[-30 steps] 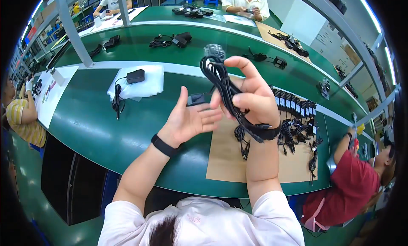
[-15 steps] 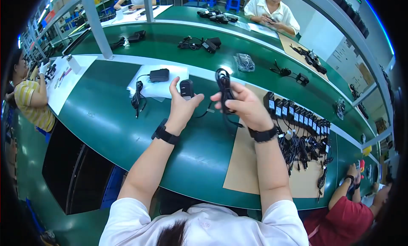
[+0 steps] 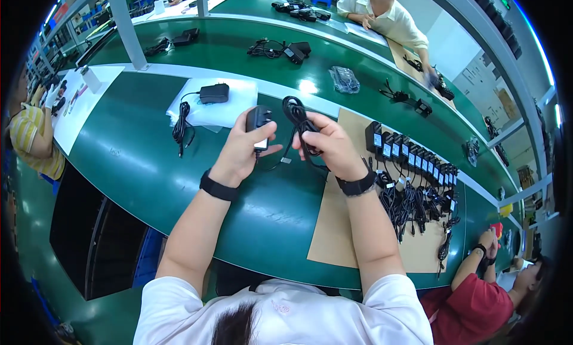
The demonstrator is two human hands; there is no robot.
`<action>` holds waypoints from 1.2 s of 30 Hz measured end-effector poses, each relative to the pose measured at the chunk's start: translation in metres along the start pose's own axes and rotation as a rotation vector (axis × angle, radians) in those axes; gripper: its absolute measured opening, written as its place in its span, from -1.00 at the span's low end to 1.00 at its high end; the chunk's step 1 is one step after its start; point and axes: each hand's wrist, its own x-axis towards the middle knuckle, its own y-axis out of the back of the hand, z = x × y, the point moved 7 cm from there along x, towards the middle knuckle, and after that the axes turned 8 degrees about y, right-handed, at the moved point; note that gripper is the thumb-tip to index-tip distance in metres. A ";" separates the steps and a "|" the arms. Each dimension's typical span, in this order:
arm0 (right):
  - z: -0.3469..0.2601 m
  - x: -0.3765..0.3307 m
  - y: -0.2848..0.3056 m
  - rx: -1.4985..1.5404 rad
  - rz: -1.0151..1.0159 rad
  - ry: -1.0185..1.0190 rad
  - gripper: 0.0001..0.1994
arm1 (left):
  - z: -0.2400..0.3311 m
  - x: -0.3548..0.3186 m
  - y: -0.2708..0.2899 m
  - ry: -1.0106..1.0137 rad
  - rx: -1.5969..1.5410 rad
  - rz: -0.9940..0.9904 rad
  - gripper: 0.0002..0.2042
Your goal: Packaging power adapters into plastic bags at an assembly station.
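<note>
My left hand [image 3: 235, 152] is closed round a black power adapter [image 3: 258, 119], with its prongs toward the right and a pale label on its lower part. In my right hand [image 3: 333, 143] is the coiled black cable [image 3: 295, 111] of the adapter, pinched between thumb and fingers. A loose stretch of cord with a small white tag hangs between the two hands. Past my left hand, another adapter [image 3: 213, 94] lies on a stack of clear plastic bags [image 3: 242, 109], its bundled cable [image 3: 181, 127] hanging over onto the green table.
A row of adapters [image 3: 412, 154] with bundled cables rests on brown cardboard [image 3: 334, 243] at my right. Beyond a white ledge, a green conveyor [image 3: 221, 59] carries several adapters and a bagged one [image 3: 344, 79]. Co-workers sit at left, right and across.
The adapter in my left hand has been turned, and its label now shows. My right hand has moved left with the cable, closer to my left. The person across has reached toward the conveyor.
</note>
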 end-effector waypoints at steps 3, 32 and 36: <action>0.004 0.001 0.000 -0.311 0.138 0.110 -0.60 | 0.004 -0.007 -0.008 -0.138 0.239 0.168 -0.37; 0.015 -0.005 -0.044 -0.607 -0.206 0.236 -0.12 | 0.019 -0.019 -0.017 -0.462 0.419 0.115 -0.26; 0.011 -0.006 -0.047 -0.532 -0.203 0.389 -0.07 | 0.019 -0.013 -0.015 -0.423 0.208 0.086 -0.29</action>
